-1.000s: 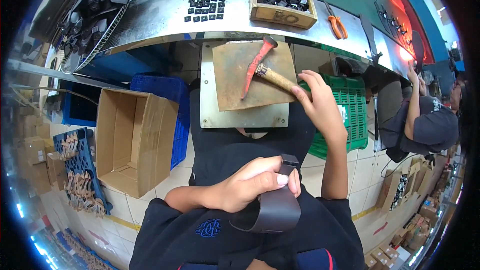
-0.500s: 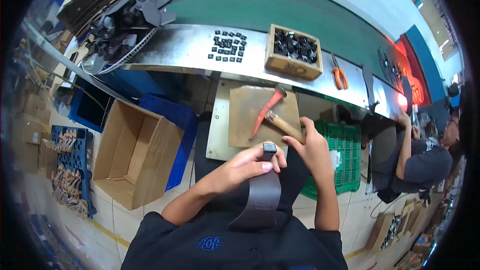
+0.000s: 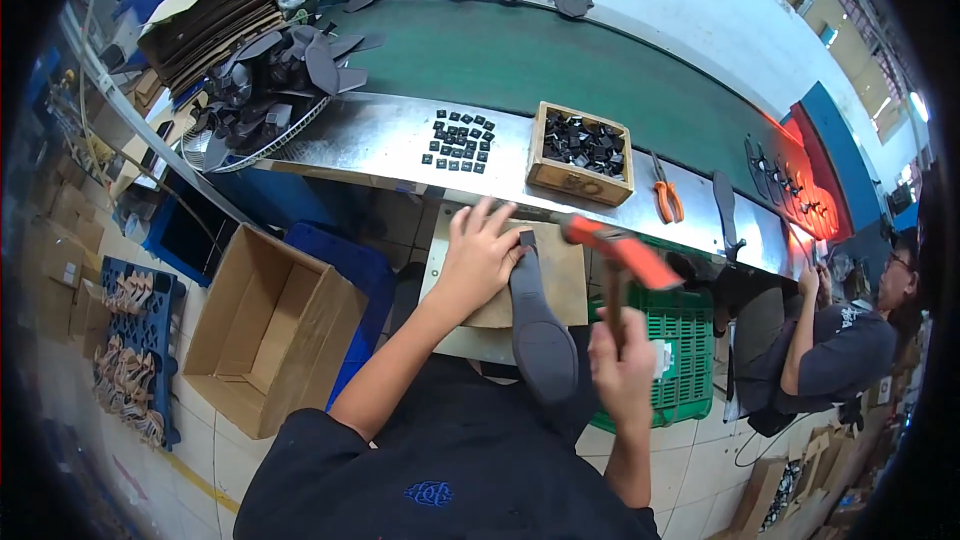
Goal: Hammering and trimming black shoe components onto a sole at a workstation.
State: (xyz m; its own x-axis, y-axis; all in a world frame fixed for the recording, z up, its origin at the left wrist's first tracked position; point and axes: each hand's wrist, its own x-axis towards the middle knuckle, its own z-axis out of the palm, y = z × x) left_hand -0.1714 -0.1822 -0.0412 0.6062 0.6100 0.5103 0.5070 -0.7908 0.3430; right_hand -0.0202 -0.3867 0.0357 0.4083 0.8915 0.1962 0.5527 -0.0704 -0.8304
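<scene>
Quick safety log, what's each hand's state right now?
Left hand: fingers partly spread, against dark shoe sole; grip unclear.
Right hand: closed around hammer handle.

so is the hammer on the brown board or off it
Off the brown board: the right hand grips the hammer by its handle, the red head blurred, apparently in mid-air.

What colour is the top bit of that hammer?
The hammer head is bright orange-red with a dark end, a bit blurry in the head view.
</scene>
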